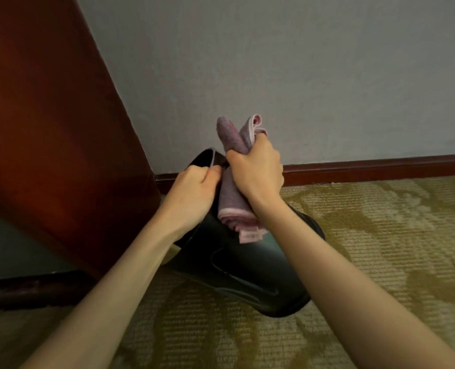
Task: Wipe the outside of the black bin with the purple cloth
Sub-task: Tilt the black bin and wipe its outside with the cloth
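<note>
the bin (237, 265) lies tipped on the carpet (380, 235) by the wall, its rim pinched in the left hand (194, 193). the right hand (258, 174) is fisted round the bunched cloth (234, 206), which hangs against the bin's side. likely best: flatten the cloth, wipe in long strokes, and turn the bin by its rim.

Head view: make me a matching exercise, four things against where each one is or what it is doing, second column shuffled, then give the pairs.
Column one:
1. left hand
2. right hand
3. black bin
4. wooden panel

Column two:
A. tilted over the patterned carpet
B. grips the bin's rim
C. stands to the left, against the grey wall
D. closed around the purple cloth

Pairs: 1-B, 2-D, 3-A, 4-C
</note>
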